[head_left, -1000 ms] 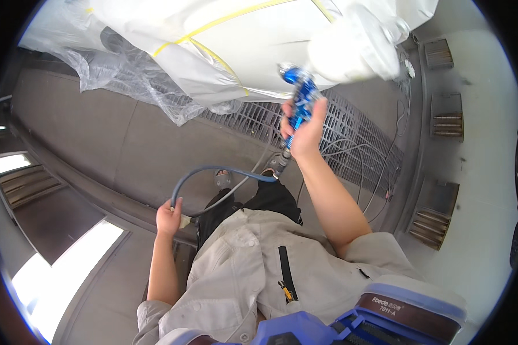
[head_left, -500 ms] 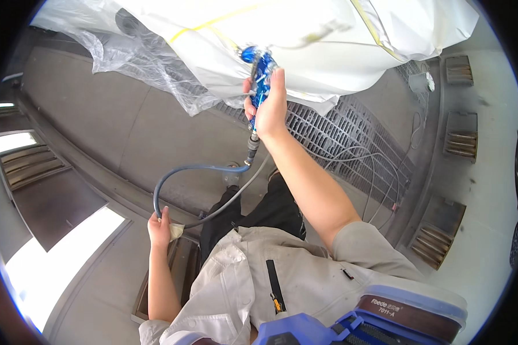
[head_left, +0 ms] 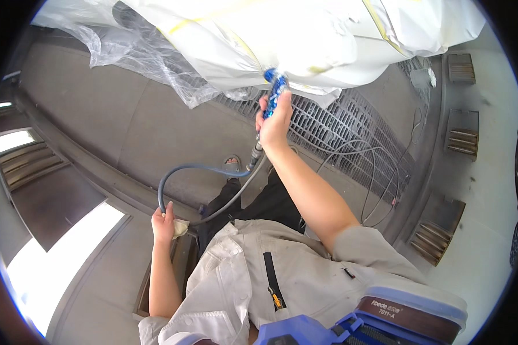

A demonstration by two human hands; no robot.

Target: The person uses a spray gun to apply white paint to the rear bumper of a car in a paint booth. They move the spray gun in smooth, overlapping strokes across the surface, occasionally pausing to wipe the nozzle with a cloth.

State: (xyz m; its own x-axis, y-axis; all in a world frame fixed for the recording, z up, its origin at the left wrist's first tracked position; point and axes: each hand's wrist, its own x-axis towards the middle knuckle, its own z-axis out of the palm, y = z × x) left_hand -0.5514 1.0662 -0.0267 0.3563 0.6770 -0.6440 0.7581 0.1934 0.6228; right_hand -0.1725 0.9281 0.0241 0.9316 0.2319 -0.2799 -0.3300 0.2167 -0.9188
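Note:
My right hand point(head_left: 277, 125) is wrapped around the handle of a blue spray gun point(head_left: 278, 86) with silver parts, held at the lower edge of a large white-covered body point(head_left: 328, 34). From the bottom of the gun's handle a blue-grey air hose point(head_left: 204, 167) loops out to the left. My left hand point(head_left: 163, 226), low on the left, grips that hose at the bend. A pale yellowish cloth point(head_left: 181, 228) is bunched against the same hand. The left fingers are partly hidden behind the palm.
Crumpled clear plastic film point(head_left: 138, 63) hangs from the white cover on the left. A metal floor grate point(head_left: 345, 123) lies below it, with loose hose loops point(head_left: 373, 150) across it. Slatted vents point(head_left: 461, 135) line the right wall. A blue respirator mask point(head_left: 305, 330) fills the lower edge.
My right hand and the spray gun have moved down and slightly right, closer to my body. My left hand, still on the hose, has shifted slightly right.

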